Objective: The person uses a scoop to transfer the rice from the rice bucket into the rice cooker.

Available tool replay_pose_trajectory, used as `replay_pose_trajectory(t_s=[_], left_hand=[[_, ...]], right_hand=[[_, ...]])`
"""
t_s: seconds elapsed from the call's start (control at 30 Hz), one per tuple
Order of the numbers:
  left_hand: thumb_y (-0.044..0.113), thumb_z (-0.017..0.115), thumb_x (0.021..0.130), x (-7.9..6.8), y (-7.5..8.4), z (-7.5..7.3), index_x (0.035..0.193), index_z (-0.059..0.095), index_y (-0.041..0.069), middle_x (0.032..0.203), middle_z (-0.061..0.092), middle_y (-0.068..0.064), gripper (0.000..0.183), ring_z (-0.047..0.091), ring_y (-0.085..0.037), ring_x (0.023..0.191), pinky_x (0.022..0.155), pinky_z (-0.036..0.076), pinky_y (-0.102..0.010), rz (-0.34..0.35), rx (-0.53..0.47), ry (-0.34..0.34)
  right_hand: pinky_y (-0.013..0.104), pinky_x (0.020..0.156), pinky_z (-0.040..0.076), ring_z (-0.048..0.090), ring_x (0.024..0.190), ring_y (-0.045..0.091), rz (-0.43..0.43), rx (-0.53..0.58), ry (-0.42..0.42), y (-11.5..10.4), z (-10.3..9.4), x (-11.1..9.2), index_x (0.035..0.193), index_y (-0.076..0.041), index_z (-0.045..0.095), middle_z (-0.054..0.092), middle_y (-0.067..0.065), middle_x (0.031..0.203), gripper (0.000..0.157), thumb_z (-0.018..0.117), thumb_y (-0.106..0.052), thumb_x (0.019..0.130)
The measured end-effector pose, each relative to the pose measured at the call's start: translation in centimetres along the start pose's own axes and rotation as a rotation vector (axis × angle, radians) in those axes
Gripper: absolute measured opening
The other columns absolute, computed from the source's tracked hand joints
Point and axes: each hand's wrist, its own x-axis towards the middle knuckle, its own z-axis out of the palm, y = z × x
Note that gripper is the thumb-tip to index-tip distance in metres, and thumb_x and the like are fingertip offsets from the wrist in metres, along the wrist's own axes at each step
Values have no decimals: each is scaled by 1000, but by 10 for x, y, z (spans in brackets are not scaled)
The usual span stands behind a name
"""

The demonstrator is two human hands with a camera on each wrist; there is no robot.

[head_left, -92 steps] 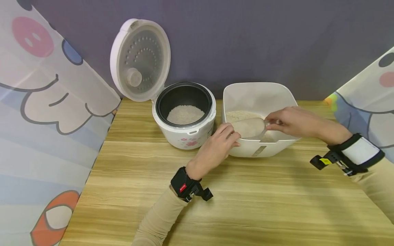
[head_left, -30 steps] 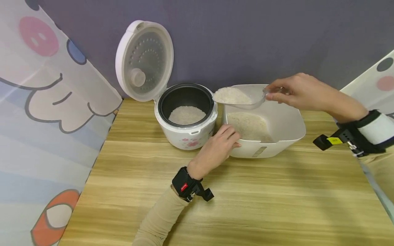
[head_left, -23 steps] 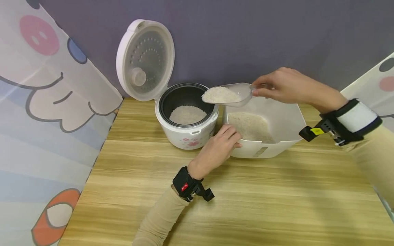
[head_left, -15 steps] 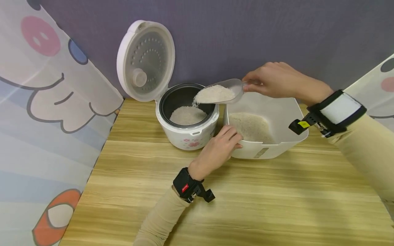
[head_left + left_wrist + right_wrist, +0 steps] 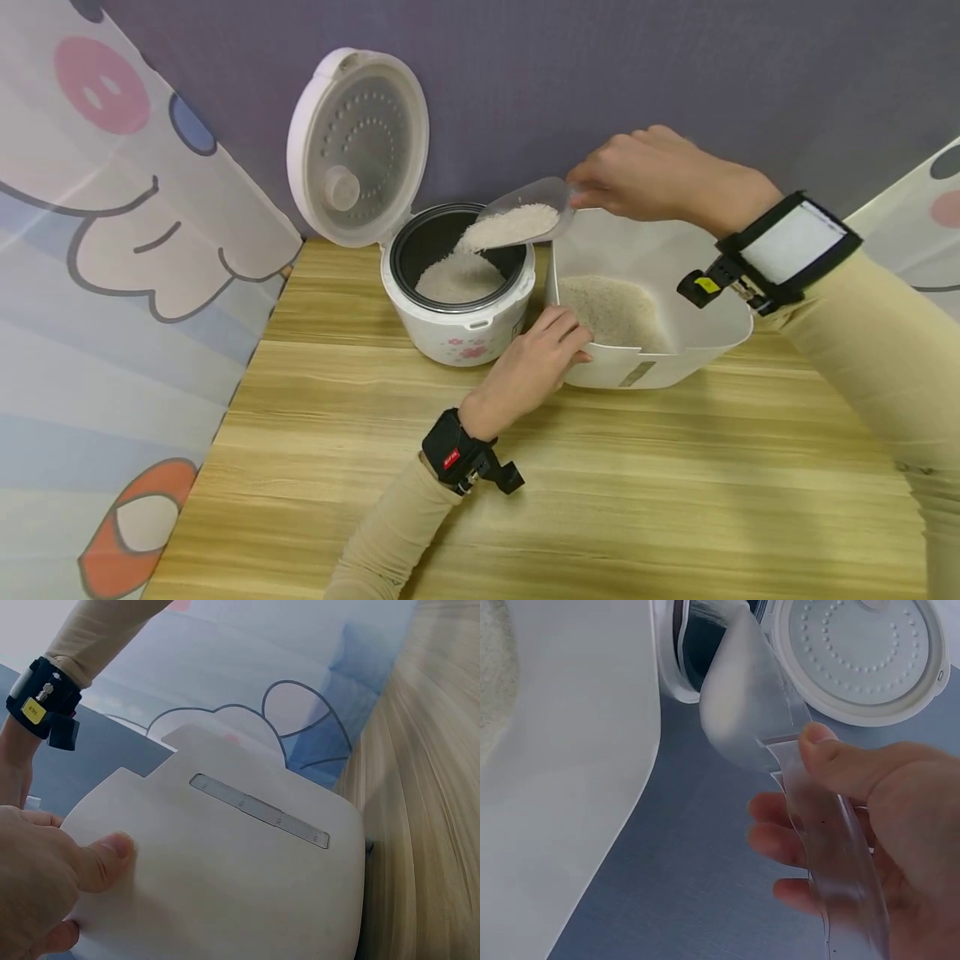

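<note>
Now further over the cooker [image 5: 431, 333], the scoop [image 5: 547, 195] gripped in the right hand [image 5: 648, 177] may scatter rice [image 5: 521, 225] if tipped abruptly, the left hand [image 5: 528, 367] gripping the bin [image 5: 678, 360].

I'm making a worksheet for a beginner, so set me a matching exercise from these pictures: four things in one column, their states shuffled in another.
1. clear scoop
2. cooker lid
3. left hand
4. inner pot

A. stands open
B. grips the white bin
C. dark, with rice at the bottom
D. tilted, with rice pouring out

Pairs: 1-D, 2-A, 3-B, 4-C
</note>
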Motion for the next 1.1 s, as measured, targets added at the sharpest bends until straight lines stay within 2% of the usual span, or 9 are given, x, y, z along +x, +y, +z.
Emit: replay_pose_trajectory(t_s=[0.17, 0.27, 0.4, 0.57, 0.7, 0.8, 1.1], left_hand=[[22, 61, 104, 1, 0, 0, 103, 63, 11, 106, 58, -2, 11, 54, -20, 110, 96, 49, -22, -1, 2, 3], [21, 61, 104, 1, 0, 1, 103, 63, 11, 106, 58, -2, 11, 54, -20, 110, 96, 49, -22, 1, 1, 4], [21, 61, 104, 0, 0, 1, 102, 62, 11, 105, 58, -2, 11, 54, -20, 110, 96, 49, -22, 1, -1, 3], [23, 62, 104, 0, 0, 0, 102, 62, 11, 106, 57, -2, 12, 54, -20, 111, 95, 50, -21, -10, 1, -2], [24, 62, 103, 0, 0, -1, 102, 62, 11, 106, 56, -2, 13, 54, -20, 111, 95, 49, -21, -12, 6, -7], [24, 62, 103, -1, 0, -1, 101, 62, 11, 105, 56, -2, 13, 54, -20, 111, 96, 49, -22, -11, 10, -9], [24, 62, 103, -1, -1, -3, 101, 62, 11, 105, 57, -2, 13, 54, -21, 111, 100, 47, -23, -8, 15, -7]], right_hand=[[35, 46, 30, 50, 57, 22, -10, -40, 5, -3, -5, 3, 85, -10, 61, 59, 6, 73, 25, 61, -25, 104], [40, 46, 36, 53, 57, 24, -34, -62, 25, -4, -6, 3, 93, -7, 65, 64, 9, 79, 21, 62, -24, 104], [49, 49, 44, 59, 60, 29, -81, -105, 80, -7, -6, 1, 105, -3, 68, 68, 14, 86, 19, 63, -22, 103], [55, 57, 51, 65, 66, 37, -142, -170, 178, -13, -5, 1, 105, 1, 69, 68, 17, 84, 20, 68, -18, 99], [55, 66, 55, 68, 71, 39, -179, -209, 249, -19, -4, 2, 100, 2, 68, 69, 18, 83, 19, 72, -17, 96], [51, 66, 54, 68, 72, 39, -199, -241, 292, -22, -2, 2, 98, 3, 67, 68, 17, 82, 20, 74, -16, 94], [45, 69, 52, 69, 82, 39, -253, -340, 339, -28, 4, 5, 108, 7, 68, 70, 21, 90, 26, 71, -16, 96]])
